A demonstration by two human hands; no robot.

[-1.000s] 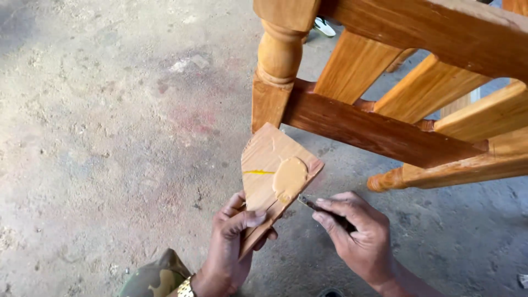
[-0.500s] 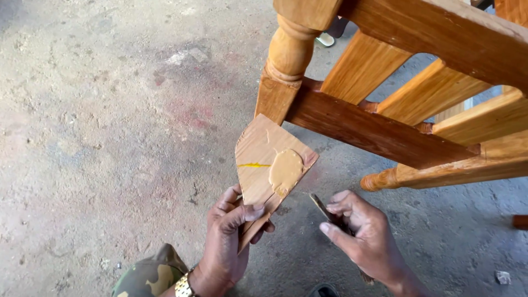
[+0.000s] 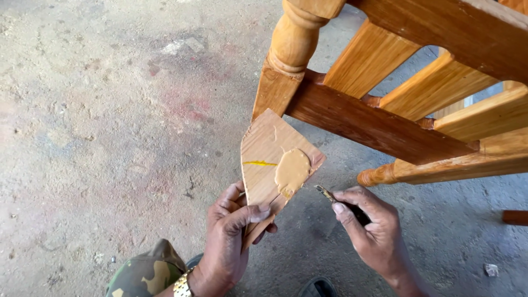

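The left hand gripped a wood scrap smeared with tan filler. The right hand, clasping a small knife, had drawn its tip back off the filler (blade apparently loaded), below the chair frame.

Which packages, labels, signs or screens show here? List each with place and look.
None in view: no package, label, sign or screen.
Nearest to one: a bare wooden board in the left hand, tan with a yellow streak and a beige paste blob, unprinted.
The right hand holds a small dark tool.
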